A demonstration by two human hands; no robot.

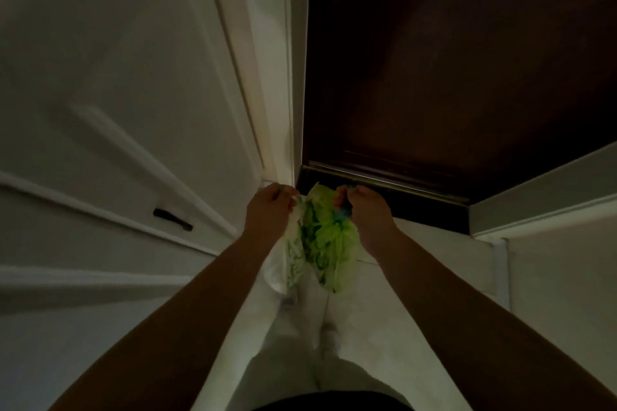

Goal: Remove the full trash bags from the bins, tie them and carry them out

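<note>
A small green and white plastic trash bag (317, 240) hangs in front of me above the floor, crumpled and bunched at the top. My left hand (268, 210) is closed on the bag's upper left edge. My right hand (364, 207) is closed on its upper right edge. Both arms reach forward and down, the hands a short gap apart with the bag's mouth between them. The light is dim and the bag's contents are hidden.
A dark brown door (450, 77) stands shut straight ahead, with a metal threshold strip (394, 182) at its foot. A white panelled door (117, 110) with a dark handle (173, 219) is on the left. A white wall (561, 270) closes the right. Pale floor (367, 327) lies below.
</note>
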